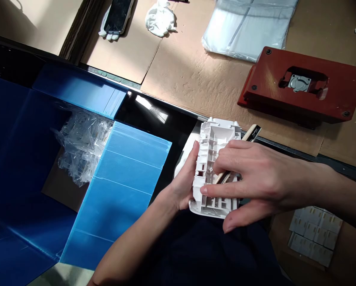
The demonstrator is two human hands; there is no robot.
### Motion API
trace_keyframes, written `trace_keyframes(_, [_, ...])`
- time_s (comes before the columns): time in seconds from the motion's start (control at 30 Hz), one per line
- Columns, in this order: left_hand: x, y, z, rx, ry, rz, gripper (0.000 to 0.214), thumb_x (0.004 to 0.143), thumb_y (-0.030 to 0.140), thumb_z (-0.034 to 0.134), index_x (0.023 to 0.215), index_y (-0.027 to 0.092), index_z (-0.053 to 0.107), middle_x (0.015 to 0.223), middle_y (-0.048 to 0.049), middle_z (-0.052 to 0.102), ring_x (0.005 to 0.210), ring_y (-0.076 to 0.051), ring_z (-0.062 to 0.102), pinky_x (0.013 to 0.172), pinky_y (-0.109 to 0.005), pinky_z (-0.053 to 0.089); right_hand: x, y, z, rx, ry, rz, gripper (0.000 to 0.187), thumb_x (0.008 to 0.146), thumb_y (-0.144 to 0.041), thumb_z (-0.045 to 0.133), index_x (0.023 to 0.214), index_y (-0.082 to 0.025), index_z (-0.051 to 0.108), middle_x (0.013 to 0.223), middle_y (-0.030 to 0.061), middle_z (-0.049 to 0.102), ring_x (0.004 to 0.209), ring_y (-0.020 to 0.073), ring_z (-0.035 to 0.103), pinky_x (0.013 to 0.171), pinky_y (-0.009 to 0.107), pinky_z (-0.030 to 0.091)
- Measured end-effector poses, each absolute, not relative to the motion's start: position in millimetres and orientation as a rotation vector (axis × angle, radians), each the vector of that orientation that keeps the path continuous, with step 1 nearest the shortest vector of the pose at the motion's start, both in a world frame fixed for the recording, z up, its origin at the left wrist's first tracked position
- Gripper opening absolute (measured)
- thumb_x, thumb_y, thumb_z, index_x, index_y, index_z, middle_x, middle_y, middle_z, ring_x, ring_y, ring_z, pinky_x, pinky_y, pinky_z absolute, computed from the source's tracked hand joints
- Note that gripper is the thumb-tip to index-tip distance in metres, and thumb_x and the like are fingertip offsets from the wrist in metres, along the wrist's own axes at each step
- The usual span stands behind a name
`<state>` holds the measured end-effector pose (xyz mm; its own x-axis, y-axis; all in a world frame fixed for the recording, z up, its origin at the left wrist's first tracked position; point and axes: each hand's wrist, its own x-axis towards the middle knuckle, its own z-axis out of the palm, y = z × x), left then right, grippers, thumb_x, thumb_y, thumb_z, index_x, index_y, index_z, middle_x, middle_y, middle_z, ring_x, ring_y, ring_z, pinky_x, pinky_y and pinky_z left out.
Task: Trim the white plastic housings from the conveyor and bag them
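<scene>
White plastic housing (215, 167) sits in the left hand (182, 178), fingers (194, 153) curled round its edge; the right hand (255, 178) lies across it, fingers (225, 188) spread yet pinching a slim wooden-handled tool (251, 134). Beyond the housing stands a red metal jig (300, 85); left of it rises a blue corrugated plastic bin (127, 174); right of it lie pale rectangular pieces (315, 234).

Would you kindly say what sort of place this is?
Probably a small-parts assembly or inspection bench: a white moulded plastic housing, a red metal fixture block, and a blue corrugated plastic bin holding clear plastic packaging.
</scene>
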<state>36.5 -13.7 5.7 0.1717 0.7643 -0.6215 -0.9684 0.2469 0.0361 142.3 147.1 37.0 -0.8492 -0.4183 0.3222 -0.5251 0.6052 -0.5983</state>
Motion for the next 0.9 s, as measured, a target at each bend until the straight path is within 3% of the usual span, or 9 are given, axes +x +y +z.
trace_keyframes(0.13, [35.8, -13.1, 5.6, -0.454, 0.556, 1.263, 0.072, 0.098, 0.067, 0.030, 0.135, 0.013, 0.061, 0.101, -0.0127, 0.078, 0.096, -0.028, 0.074, 0.088, -0.036, 0.057, 141.7, 147.3, 36.7, 0.790, -2.694, 1.040, 0.041, 0.094, -0.055, 0.060, 0.114, -0.021, 0.073, 0.085, 0.0041, 0.060, 0.078, 0.0183, 0.049, 0.073, 0.036, 0.034])
trace_keyframes(0.27, [32.2, -16.4, 3.2, -0.486, 0.561, 1.284, 0.068, 0.098, 0.065, 0.035, 0.136, 0.015, 0.060, 0.109, -0.0128, 0.077, 0.105, -0.031, 0.072, 0.095, -0.042, 0.055, 141.5, 154.5, 37.7, 0.745, -2.617, 1.165, 0.042, 0.090, -0.053, 0.067, 0.116, -0.020, 0.073, 0.090, 0.0061, 0.063, 0.084, 0.0191, 0.057, 0.078, 0.037, 0.041])
trace_keyframes(0.4, [24.4, -25.6, -1.8, -0.444, 0.618, 1.451, 0.060, 0.093, 0.057, 0.049, 0.136, 0.017, 0.060, 0.120, -0.0135, 0.074, 0.119, -0.037, 0.065, 0.104, -0.052, 0.048, 148.4, 164.4, 34.1, 0.306, -2.525, 1.197, 0.028, 0.092, -0.029, 0.069, 0.118, -0.020, 0.074, 0.095, 0.0075, 0.064, 0.087, 0.0186, 0.061, 0.078, 0.036, 0.046])
trace_keyframes(0.5, [17.9, -31.5, -5.5, -0.371, 0.707, 1.577, 0.072, 0.081, 0.067, 0.063, 0.134, 0.018, 0.062, 0.122, -0.0153, 0.072, 0.122, -0.041, 0.062, 0.105, -0.056, 0.047, 157.7, 162.7, 25.2, -0.167, -2.434, 1.216, 0.033, 0.094, -0.016, 0.064, 0.125, -0.024, 0.071, 0.096, 0.0050, 0.065, 0.084, 0.0155, 0.061, 0.072, 0.030, 0.048])
trace_keyframes(0.67, [11.3, -27.4, -9.0, -0.293, 1.109, 1.730, 0.095, 0.053, 0.080, 0.076, 0.127, 0.021, 0.066, 0.108, -0.0121, 0.075, 0.110, -0.037, 0.069, 0.095, -0.048, 0.057, 170.7, 141.0, -2.3, -0.884, -2.113, 1.303, 0.030, 0.095, -0.029, 0.065, 0.125, -0.026, 0.070, 0.102, 0.0034, 0.069, 0.085, 0.0153, 0.064, 0.078, 0.030, 0.053])
trace_keyframes(0.8, [8.8, -16.6, -7.2, -0.353, 1.221, 1.800, 0.089, 0.054, 0.081, 0.075, 0.117, 0.019, 0.069, 0.094, -0.0079, 0.074, 0.099, -0.032, 0.073, 0.086, -0.043, 0.062, 175.5, 118.3, -24.2, -1.182, -1.772, 1.564, 0.028, 0.093, -0.038, 0.067, 0.114, -0.021, 0.070, 0.091, 0.0030, 0.070, 0.067, 0.0119, 0.060, 0.064, 0.027, 0.053])
trace_keyframes(0.9, [8.5, -13.7, -4.4, -0.394, 1.200, 1.786, 0.072, 0.059, 0.067, 0.084, 0.112, 0.021, 0.068, 0.093, -0.0056, 0.074, 0.092, -0.029, 0.074, 0.084, -0.042, 0.063, 177.2, 103.0, -31.9, -1.178, -1.655, 1.709, 0.028, 0.094, -0.038, 0.065, 0.115, -0.020, 0.068, 0.085, 0.0017, 0.067, 0.063, 0.0110, 0.058, 0.060, 0.025, 0.052])
